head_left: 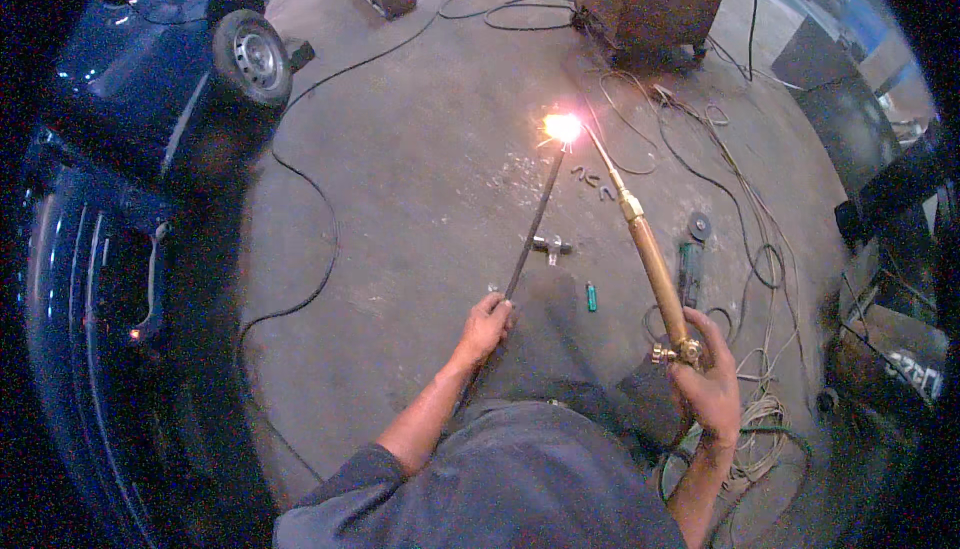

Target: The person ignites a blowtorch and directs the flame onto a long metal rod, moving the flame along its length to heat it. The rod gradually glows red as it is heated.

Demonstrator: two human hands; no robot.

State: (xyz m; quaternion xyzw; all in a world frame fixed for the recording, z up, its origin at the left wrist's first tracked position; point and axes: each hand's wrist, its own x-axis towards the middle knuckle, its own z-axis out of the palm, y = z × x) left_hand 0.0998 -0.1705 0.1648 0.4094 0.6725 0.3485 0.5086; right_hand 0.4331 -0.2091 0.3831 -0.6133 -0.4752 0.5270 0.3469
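Observation:
My left hand (487,327) is closed round a long dark metal rod (537,217), which slants away from me across the middle of the view. At the rod's far end a bright flame (562,128) glows and throws sparks. In my right hand (708,379) is a brass gas torch (655,267), gripped at its base beside the valve knobs; its thin nozzle reaches to the glare. The rod's very tip is lost in the brightness. Below the flame, several small curved metal pieces (593,183) lie on the floor.
On the floor are a T-shaped metal piece (552,248), a green lighter (591,297) and an angle grinder (692,259). Hoses and cables (765,419) tangle at right. A dark cable (335,229) curves along the left, near a blue car (165,24). A rusty metal box (650,4) stands far ahead.

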